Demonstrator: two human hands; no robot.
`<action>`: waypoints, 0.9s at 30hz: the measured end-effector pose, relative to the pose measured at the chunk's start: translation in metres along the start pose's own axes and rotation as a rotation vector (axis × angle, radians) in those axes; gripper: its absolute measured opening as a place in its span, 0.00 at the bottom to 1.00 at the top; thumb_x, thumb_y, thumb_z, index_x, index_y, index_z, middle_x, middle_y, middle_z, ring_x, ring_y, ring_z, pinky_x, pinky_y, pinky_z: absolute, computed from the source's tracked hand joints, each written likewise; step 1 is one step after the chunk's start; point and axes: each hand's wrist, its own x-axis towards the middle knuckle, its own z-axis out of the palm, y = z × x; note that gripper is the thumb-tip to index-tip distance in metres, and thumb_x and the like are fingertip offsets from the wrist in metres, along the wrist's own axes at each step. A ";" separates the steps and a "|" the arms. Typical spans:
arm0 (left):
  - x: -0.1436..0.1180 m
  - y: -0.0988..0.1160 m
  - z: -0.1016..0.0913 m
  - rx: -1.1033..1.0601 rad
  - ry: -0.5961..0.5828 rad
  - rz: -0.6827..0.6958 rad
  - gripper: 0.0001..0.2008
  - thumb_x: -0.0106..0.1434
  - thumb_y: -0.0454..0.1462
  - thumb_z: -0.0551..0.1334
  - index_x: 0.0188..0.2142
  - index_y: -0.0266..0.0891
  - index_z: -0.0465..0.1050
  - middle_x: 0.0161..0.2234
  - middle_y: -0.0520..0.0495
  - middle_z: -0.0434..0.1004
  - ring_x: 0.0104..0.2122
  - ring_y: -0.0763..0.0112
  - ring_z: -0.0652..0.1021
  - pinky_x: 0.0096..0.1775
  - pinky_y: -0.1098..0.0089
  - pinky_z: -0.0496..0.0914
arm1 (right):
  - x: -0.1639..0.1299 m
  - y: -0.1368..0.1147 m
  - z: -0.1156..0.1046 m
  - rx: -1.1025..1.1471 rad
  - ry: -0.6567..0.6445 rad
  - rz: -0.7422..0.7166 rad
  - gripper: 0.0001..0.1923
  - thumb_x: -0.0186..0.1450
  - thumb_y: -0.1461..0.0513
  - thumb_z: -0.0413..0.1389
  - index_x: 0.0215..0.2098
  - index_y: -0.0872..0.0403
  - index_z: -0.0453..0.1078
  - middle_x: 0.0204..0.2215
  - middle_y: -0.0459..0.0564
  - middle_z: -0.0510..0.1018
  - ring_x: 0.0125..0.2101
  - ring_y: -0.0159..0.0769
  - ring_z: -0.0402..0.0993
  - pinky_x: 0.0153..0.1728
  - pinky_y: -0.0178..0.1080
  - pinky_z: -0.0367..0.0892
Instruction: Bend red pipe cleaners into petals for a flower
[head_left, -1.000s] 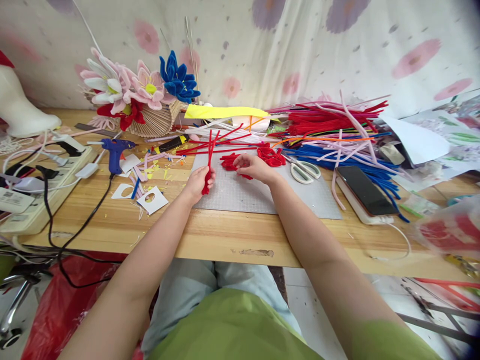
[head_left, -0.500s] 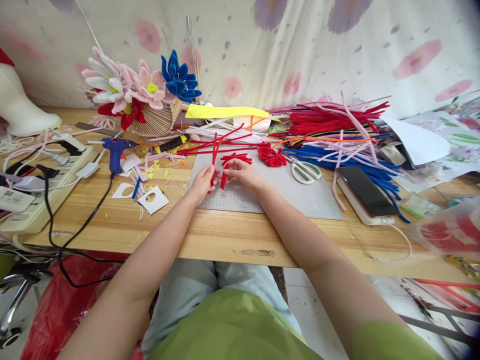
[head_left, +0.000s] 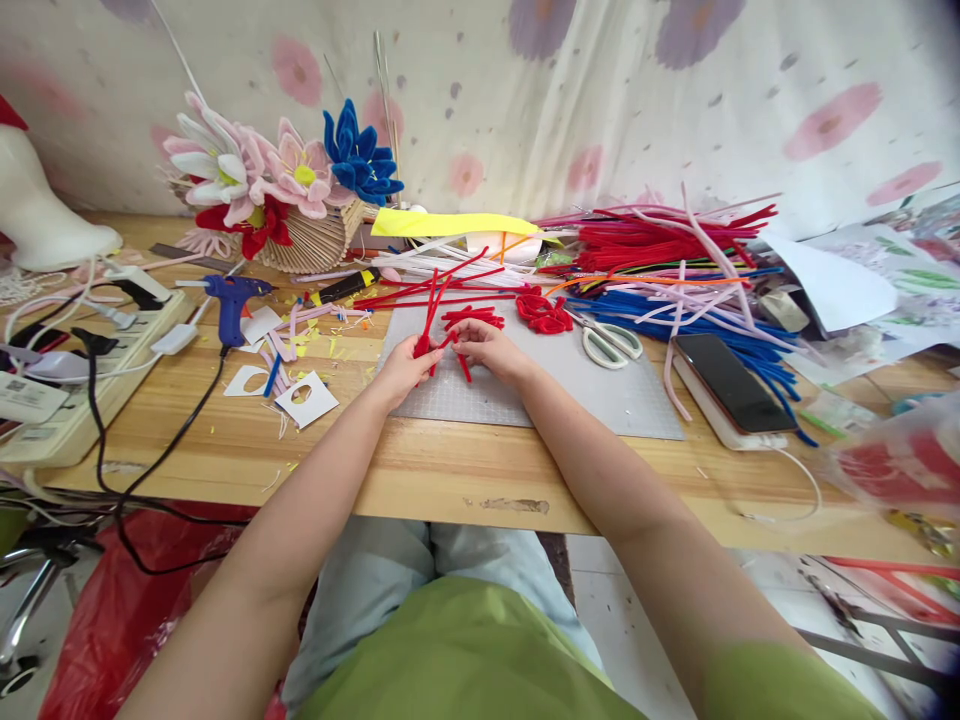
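Observation:
My left hand (head_left: 409, 372) is closed around red pipe cleaners (head_left: 430, 312), whose long ends stick up above the fingers. Just to its right, my right hand (head_left: 484, 348) pinches a short red pipe cleaner piece (head_left: 466, 369) that hangs below the fingertips. The fingertips of both hands are close together, and a thin red strand seems to run between them. Behind the right hand, a small pile of cut red pieces (head_left: 476, 314) lies on the grey cutting mat (head_left: 495, 400). Red pipe cleaner loops (head_left: 543, 311) rest farther right, beside green-and-white handled scissors (head_left: 611, 345).
A blue glue gun (head_left: 234, 300), a power strip (head_left: 97, 390) and punched white cards (head_left: 307, 400) are on the left. Fuzzy flowers (head_left: 300, 175) stand behind. Red stems (head_left: 667, 240) and blue stems (head_left: 675, 320) lie at the back right, near a phone (head_left: 731, 382).
My right hand's short red piece has turned to a different slant, and its fingertips now sit closer to the left hand. The left hand keeps its grip with little movement.

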 end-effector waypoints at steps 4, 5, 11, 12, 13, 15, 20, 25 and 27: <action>0.000 0.000 0.003 0.004 0.010 -0.003 0.08 0.56 0.36 0.63 0.30 0.36 0.64 0.17 0.58 0.61 0.14 0.85 0.59 0.17 0.80 0.48 | -0.002 -0.002 0.002 0.005 -0.009 0.010 0.14 0.49 0.59 0.60 0.31 0.53 0.62 0.22 0.38 0.66 0.22 0.25 0.63 0.22 0.30 0.62; 0.000 0.000 0.004 -0.008 0.012 -0.002 0.08 0.58 0.38 0.61 0.30 0.36 0.64 0.18 0.57 0.62 0.15 0.84 0.59 0.16 0.80 0.48 | -0.002 -0.002 0.004 0.009 0.000 0.015 0.14 0.50 0.58 0.60 0.31 0.53 0.61 0.21 0.38 0.66 0.21 0.25 0.63 0.23 0.30 0.63; -0.003 0.003 0.006 -0.014 0.004 0.024 0.10 0.62 0.41 0.57 0.31 0.36 0.68 0.23 0.53 0.65 0.16 0.84 0.61 0.15 0.81 0.48 | 0.004 0.002 0.002 0.059 0.207 0.020 0.06 0.53 0.62 0.54 0.29 0.53 0.61 0.21 0.39 0.69 0.21 0.25 0.64 0.23 0.29 0.60; -0.004 0.004 0.006 -0.006 -0.003 0.027 0.10 0.61 0.41 0.57 0.30 0.35 0.68 0.23 0.53 0.65 0.16 0.84 0.61 0.15 0.81 0.48 | 0.005 0.003 0.000 0.089 0.260 0.017 0.06 0.53 0.63 0.53 0.30 0.53 0.61 0.21 0.40 0.70 0.22 0.25 0.66 0.24 0.29 0.62; -0.004 0.004 0.005 -0.003 -0.010 0.027 0.09 0.61 0.40 0.57 0.30 0.35 0.68 0.22 0.53 0.65 0.16 0.84 0.61 0.15 0.81 0.49 | 0.007 0.003 -0.002 0.124 0.312 0.004 0.07 0.53 0.64 0.53 0.31 0.53 0.61 0.22 0.40 0.71 0.23 0.25 0.67 0.27 0.30 0.64; -0.005 0.005 0.004 -0.009 -0.012 0.016 0.09 0.61 0.40 0.58 0.29 0.36 0.68 0.21 0.54 0.63 0.16 0.84 0.60 0.15 0.82 0.49 | 0.010 0.003 -0.007 0.196 0.408 -0.048 0.07 0.54 0.65 0.52 0.32 0.52 0.59 0.23 0.41 0.72 0.25 0.26 0.70 0.31 0.32 0.68; -0.006 0.006 0.003 0.016 -0.034 -0.014 0.10 0.61 0.40 0.57 0.27 0.35 0.68 0.19 0.55 0.61 0.15 0.84 0.59 0.15 0.82 0.48 | 0.013 0.002 -0.018 0.335 0.500 -0.144 0.07 0.56 0.64 0.53 0.31 0.51 0.57 0.29 0.43 0.75 0.31 0.28 0.74 0.40 0.36 0.70; -0.007 0.007 0.004 0.040 -0.052 -0.039 0.11 0.62 0.39 0.56 0.26 0.35 0.67 0.18 0.55 0.60 0.15 0.84 0.59 0.16 0.81 0.48 | 0.010 -0.001 -0.020 0.393 0.458 -0.116 0.06 0.57 0.65 0.51 0.32 0.51 0.57 0.30 0.44 0.75 0.33 0.28 0.74 0.42 0.36 0.70; -0.007 0.007 0.004 0.047 -0.060 -0.048 0.11 0.62 0.39 0.57 0.26 0.35 0.66 0.18 0.55 0.60 0.15 0.84 0.59 0.16 0.81 0.48 | 0.009 -0.002 -0.019 0.350 0.442 -0.090 0.05 0.58 0.65 0.50 0.32 0.51 0.57 0.30 0.44 0.75 0.34 0.29 0.74 0.41 0.37 0.71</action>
